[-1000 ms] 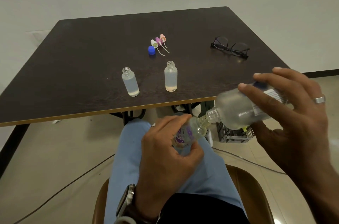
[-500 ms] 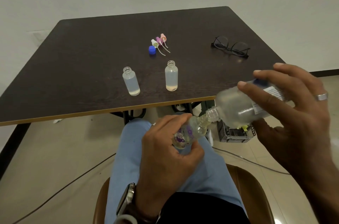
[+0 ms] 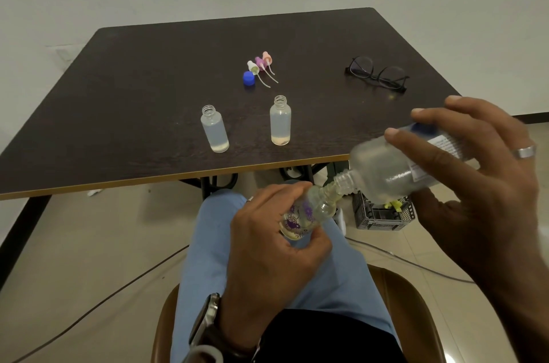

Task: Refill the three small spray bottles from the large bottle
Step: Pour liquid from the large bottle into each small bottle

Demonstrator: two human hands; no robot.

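Note:
My left hand (image 3: 267, 246) grips a small clear bottle with purple flowers (image 3: 306, 214), tilted over my lap below the table edge. My right hand (image 3: 481, 184) holds the large frosted bottle (image 3: 386, 166) tipped down to the left, its threaded neck touching the small bottle's mouth. Two more small bottles stand uncapped on the dark table (image 3: 148, 89): one on the left (image 3: 214, 129), one on the right (image 3: 280, 121), each nearly full of clear liquid. Behind them lie three spray heads (image 3: 260, 64) and a blue cap (image 3: 249, 78).
Black glasses (image 3: 375, 74) lie at the table's right. A wooden chair (image 3: 395, 282) is under me. A black crate (image 3: 383, 214) and cables (image 3: 89, 309) are on the tiled floor beneath the table edge.
The large bottle has tipped slightly further, and my right hand shifted a little. The small flowered bottle stays against its neck.

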